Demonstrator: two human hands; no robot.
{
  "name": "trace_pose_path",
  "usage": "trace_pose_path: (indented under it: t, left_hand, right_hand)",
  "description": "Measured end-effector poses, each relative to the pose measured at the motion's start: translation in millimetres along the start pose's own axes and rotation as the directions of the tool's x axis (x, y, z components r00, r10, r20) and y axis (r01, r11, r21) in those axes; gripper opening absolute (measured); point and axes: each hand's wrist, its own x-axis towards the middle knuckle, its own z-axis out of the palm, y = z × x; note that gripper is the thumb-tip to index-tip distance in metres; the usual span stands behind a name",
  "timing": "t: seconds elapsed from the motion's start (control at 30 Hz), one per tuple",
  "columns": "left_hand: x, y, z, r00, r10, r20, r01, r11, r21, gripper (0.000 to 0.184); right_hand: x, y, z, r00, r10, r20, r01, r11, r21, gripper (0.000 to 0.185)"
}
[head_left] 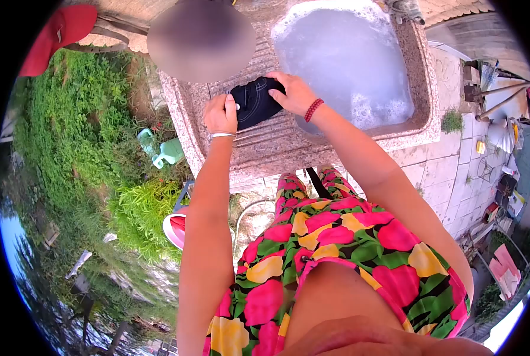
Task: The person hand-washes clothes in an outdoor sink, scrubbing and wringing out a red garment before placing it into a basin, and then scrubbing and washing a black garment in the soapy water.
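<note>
A folded piece of black cloth with pale stitching lies on the ribbed washboard side of a speckled stone sink. Its exact kind of garment cannot be made out. My left hand grips its left end, the thumb along its edge near a small white spot. My right hand is closed on the right end, thumb on top and fingers behind. Right of the cloth, the sink basin holds cloudy, sudsy water.
A red cap hangs at the upper left. A blurred round patch covers part of the sink's far side. Left of the sink are plants and a green plastic jug; a white-rimmed bucket stands below. Paving and assorted clutter lie to the right.
</note>
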Motion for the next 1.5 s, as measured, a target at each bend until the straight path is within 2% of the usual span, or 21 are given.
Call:
trace_pose_path:
  t: [0.03,0.07,0.17,0.2,0.3,0.33,0.43,0.5,0.57,0.6,0.7,0.8,0.9,1.0,1.07,1.13,1.23,1.3,1.4,1.47,1.5]
  left_hand:
    - [1,0,-2,0.999,-0.023,0.047,0.023,1.000,0.015,0.033]
    - [7,1,-10,0.966,-0.140,0.218,0.135,0.990,0.039,0.040]
    - [9,23,-18,0.829,-0.464,0.311,0.450,0.885,0.121,0.049]
    - [11,27,-23,0.751,-0.523,0.403,0.516,0.846,0.137,0.058]
    - [-2,42,-29,0.681,-0.612,0.401,0.584,0.785,0.206,0.059]
    - [-11,28,-26,0.676,-0.596,0.433,0.583,0.792,0.180,0.059]
    - [-19,45,-38,0.637,-0.639,0.430,0.643,0.749,0.160,0.065]
    - [-30,56,-37,0.746,-0.587,0.313,0.567,0.808,0.163,0.059]
    - [-46,54,-28,0.813,-0.553,0.184,0.518,0.830,0.208,0.054]
    - [-52,66,-28,0.885,-0.459,0.084,0.447,0.886,0.126,0.044]
    - [-56,68,-28,0.951,-0.303,0.062,0.300,0.952,0.054,0.038]
    - [-58,62,-25,0.961,-0.269,0.060,0.266,0.963,0.041,0.034]
    - [-56,60,-25,0.968,-0.242,0.069,0.240,0.970,0.039,0.031]
    - [-57,61,-23,0.968,-0.243,0.059,0.242,0.970,0.024,0.030]
    - [-57,59,-23,0.971,-0.231,0.058,0.229,0.973,0.027,0.030]
    - [-56,59,-23,0.980,-0.189,0.053,0.188,0.982,0.024,0.031]
    - [-53,64,-22,0.980,-0.196,0.032,0.196,0.981,-0.002,0.031]
    - [-55,60,-24,0.977,-0.200,0.073,0.200,0.980,0.017,0.032]
    - [-61,52,-27,0.969,-0.211,0.126,0.202,0.976,0.079,0.038]
    - [-61,52,-27,0.968,-0.217,0.129,0.208,0.975,0.078,0.038]
    - [-62,52,-26,0.967,-0.219,0.127,0.211,0.974,0.078,0.038]
  right_hand:
    - [0,0,-3,0.997,0.078,0.023,-0.080,0.991,0.104,0.044]
    - [-3,0,-8,0.987,0.149,0.056,-0.157,0.965,0.208,0.043]
    - [-14,-3,-14,0.982,0.173,0.075,-0.181,0.976,0.120,0.045]
    - [-20,-4,-16,0.979,0.195,0.053,-0.201,0.964,0.172,0.045]
    - [-26,-1,-31,0.903,0.350,0.251,-0.416,0.860,0.296,0.046]
    - [-31,0,-40,0.882,0.372,0.291,-0.462,0.804,0.373,0.044]
    - [-38,39,-57,0.845,0.454,0.281,-0.534,0.717,0.448,0.037]
    - [-37,91,-70,0.874,0.482,0.063,-0.480,0.835,0.270,0.030]
    - [-33,141,-85,0.848,0.487,-0.207,-0.490,0.871,0.044,0.023]
    - [-29,159,-95,0.836,0.502,-0.219,-0.527,0.847,-0.067,0.022]
    - [-10,213,-103,0.850,0.453,-0.269,-0.526,0.699,-0.484,0.023]
    - [1,266,-88,0.836,0.461,-0.297,-0.547,0.669,-0.503,0.025]
    - [15,319,-80,0.881,0.454,-0.132,-0.374,0.499,-0.782,0.026]
    - [21,325,-87,0.655,0.681,-0.329,-0.752,0.541,-0.377,0.026]
    - [19,298,-103,0.727,0.599,-0.335,-0.685,0.607,-0.403,0.025]
    - [24,278,-109,0.767,0.571,-0.293,-0.636,0.614,-0.468,0.026]
    - [30,271,-109,0.763,0.626,-0.159,-0.570,0.536,-0.623,0.029]
    - [34,273,-109,0.745,0.663,-0.068,-0.502,0.491,-0.712,0.031]
    - [42,286,-114,0.674,0.737,0.047,-0.517,0.516,-0.683,0.032]
    - [21,293,-98,0.861,0.469,-0.198,-0.467,0.574,-0.672,0.029]
    - [14,299,-95,0.897,0.390,-0.208,-0.412,0.568,-0.713,0.029]
